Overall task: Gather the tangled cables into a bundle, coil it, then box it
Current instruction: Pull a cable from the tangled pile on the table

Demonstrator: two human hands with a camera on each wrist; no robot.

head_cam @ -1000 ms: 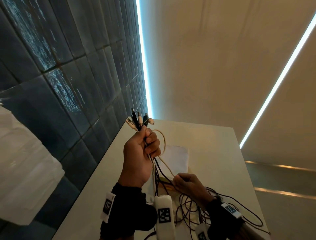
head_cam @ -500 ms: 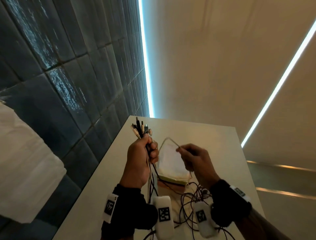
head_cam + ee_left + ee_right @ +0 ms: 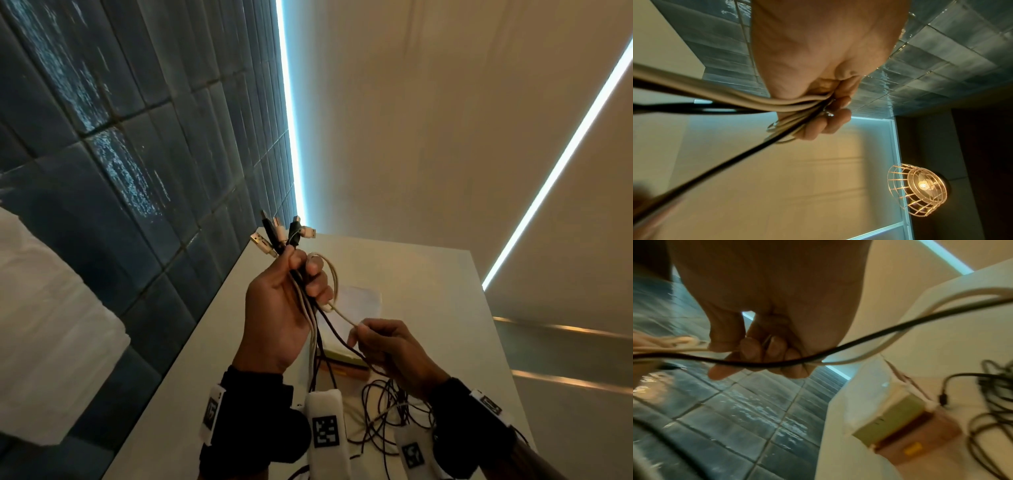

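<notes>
My left hand [image 3: 291, 294] is raised above the table and grips a bundle of black and white cables [image 3: 310, 329], their plug ends [image 3: 279, 236] fanning out above my fist. In the left wrist view the same cable bundle [image 3: 793, 105] runs through the curled fingers [image 3: 828, 123]. A white cable [image 3: 337, 308] loops from that fist down to my right hand [image 3: 373, 342], which pinches it lower and to the right. A black cable [image 3: 859, 340] crosses in front of the right fingers [image 3: 756, 350]. Loose tangled cables [image 3: 390, 407] lie on the table below. The open box [image 3: 888, 415] sits beyond.
The white table [image 3: 428, 281] runs along a dark blue tiled wall [image 3: 137, 154] on the left. The box's white lid [image 3: 359, 298] stands behind my hands. A cage lamp [image 3: 918, 190] hangs overhead. A white object [image 3: 41, 325] fills the left edge.
My right hand dropped from level with the left fist to lower down, drawing the white cable down with it. The left hand rose a little, still holding the bundle.
</notes>
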